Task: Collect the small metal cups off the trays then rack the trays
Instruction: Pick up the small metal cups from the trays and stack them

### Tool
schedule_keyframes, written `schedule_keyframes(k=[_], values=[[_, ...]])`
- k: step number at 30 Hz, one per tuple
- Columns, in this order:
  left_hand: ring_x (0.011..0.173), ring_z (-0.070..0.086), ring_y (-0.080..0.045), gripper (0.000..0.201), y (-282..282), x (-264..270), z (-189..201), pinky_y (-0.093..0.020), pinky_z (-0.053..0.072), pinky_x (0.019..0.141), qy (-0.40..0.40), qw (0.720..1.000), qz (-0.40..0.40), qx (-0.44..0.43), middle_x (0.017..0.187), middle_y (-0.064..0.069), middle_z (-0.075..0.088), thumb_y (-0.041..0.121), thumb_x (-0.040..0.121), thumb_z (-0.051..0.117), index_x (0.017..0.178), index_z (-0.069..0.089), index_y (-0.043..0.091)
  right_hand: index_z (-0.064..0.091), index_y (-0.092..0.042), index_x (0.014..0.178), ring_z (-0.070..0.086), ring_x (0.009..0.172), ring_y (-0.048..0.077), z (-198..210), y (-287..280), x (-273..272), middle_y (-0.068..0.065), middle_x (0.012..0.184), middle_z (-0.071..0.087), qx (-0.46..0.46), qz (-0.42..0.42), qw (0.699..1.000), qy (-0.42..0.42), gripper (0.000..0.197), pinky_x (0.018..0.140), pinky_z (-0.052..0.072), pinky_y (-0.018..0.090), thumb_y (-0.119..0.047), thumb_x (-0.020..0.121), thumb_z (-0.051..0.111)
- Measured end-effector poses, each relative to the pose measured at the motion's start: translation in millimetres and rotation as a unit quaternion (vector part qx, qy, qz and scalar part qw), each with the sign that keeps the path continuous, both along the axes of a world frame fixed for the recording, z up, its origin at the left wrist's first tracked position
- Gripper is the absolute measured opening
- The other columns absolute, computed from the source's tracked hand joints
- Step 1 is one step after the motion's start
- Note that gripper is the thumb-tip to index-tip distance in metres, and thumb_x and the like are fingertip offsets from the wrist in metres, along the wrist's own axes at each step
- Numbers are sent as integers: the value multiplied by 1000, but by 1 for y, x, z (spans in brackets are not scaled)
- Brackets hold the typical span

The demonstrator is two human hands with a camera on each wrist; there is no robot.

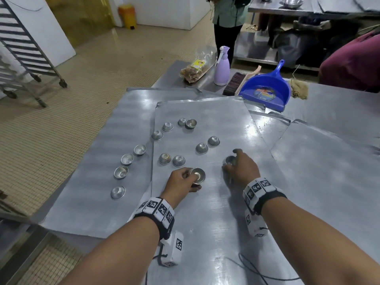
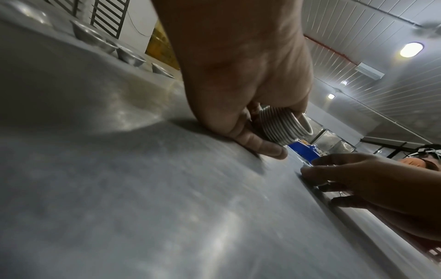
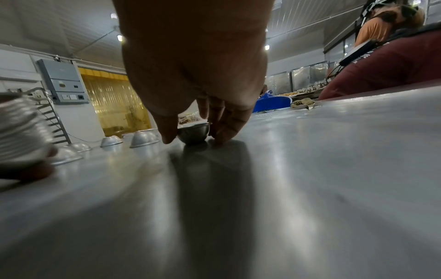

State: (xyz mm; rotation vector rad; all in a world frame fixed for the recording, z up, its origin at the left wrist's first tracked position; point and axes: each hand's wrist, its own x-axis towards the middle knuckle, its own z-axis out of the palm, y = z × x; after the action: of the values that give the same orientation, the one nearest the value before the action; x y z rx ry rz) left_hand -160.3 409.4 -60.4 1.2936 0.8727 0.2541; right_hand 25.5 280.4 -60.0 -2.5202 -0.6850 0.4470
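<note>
Two overlapping metal trays lie on the table: an upper tray (image 1: 205, 112) and a lower tray (image 1: 123, 120) to its left. Several small metal cups (image 1: 178, 160) are scattered on both, most of them upside down. My left hand (image 1: 186, 179) grips a nested stack of cups (image 2: 281, 126) just above the upper tray's near left part, knuckles on the tray. My right hand (image 1: 234, 164), further right on the same tray, pinches a single upright cup (image 3: 193, 133) between thumb and fingers; the cup stands on the tray.
A wheeled tray rack (image 1: 24, 48) stands on the floor at far left. Behind the trays lie a blue dustpan (image 1: 265, 89), a brush (image 1: 232, 85), a lilac spray bottle (image 1: 221, 66) and a food bag (image 1: 195, 70). More trays (image 1: 329, 161) lie to the right. A person (image 1: 228, 17) stands beyond.
</note>
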Motion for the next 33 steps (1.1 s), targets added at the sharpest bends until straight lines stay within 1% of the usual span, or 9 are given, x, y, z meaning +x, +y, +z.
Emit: schedule_keyframes(k=[4,8,14,16,18,20,24,29,33], values=[[70,73,-23,17,-3,0,1,-37,63,72,-8,1000,-1,14,102,-21,69,4,94,64,109,66,-5,67,-17,104,63,99,30,1,-14,-43,7,102,65,0,24,1000,13,35,82,53,35,-41,79,63],[74,71,-24,15,-6,-2,6,-33,62,68,-16,999,0,32,98,-20,71,3,93,64,105,66,-7,62,-21,122,64,103,22,5,-21,-80,1,113,68,79,47,995,47,46,87,51,33,-43,82,70],[76,71,-28,9,-13,-4,15,-49,63,80,-14,999,0,35,90,-21,74,5,89,67,93,72,-1,57,-27,126,66,99,12,17,-24,-108,-7,109,70,199,50,978,40,52,87,53,33,-46,81,75],[74,69,-25,13,-16,-7,17,-46,63,76,-19,1000,-14,8,82,-18,73,10,89,71,92,74,-2,57,-30,126,65,92,10,22,-22,-112,-9,106,70,215,54,974,37,54,84,54,32,-49,79,76],[66,66,-22,13,-18,-14,22,-33,60,63,-27,999,-13,-44,73,-14,66,7,91,66,90,73,-4,57,-30,127,62,82,10,25,-18,-114,-8,103,70,214,63,974,32,57,80,54,31,-52,78,76],[61,61,-22,12,-17,-19,25,-28,56,60,-31,997,-9,-74,70,-14,58,5,92,60,88,70,-2,56,-30,128,60,78,11,27,-15,-117,-6,102,71,200,78,977,21,58,78,53,31,-55,78,74],[75,58,-26,15,-13,-27,30,-36,58,70,-58,993,4,-98,80,-16,56,12,93,63,92,69,-1,55,-31,130,63,86,12,26,-6,-127,-8,105,71,201,92,975,16,55,81,52,31,-49,81,73],[64,65,-18,10,-1,-43,31,-31,57,64,-39,999,-17,-32,72,-10,68,7,91,67,83,73,4,53,-28,137,63,94,10,35,8,-143,-6,113,71,188,115,975,9,59,81,47,23,-42,84,73],[60,65,-20,9,14,-59,28,-27,57,58,-9,1000,12,-12,76,-13,68,7,92,64,91,72,3,52,-31,138,64,107,11,30,10,-158,-7,120,69,164,143,976,31,62,91,51,32,-43,82,76]])
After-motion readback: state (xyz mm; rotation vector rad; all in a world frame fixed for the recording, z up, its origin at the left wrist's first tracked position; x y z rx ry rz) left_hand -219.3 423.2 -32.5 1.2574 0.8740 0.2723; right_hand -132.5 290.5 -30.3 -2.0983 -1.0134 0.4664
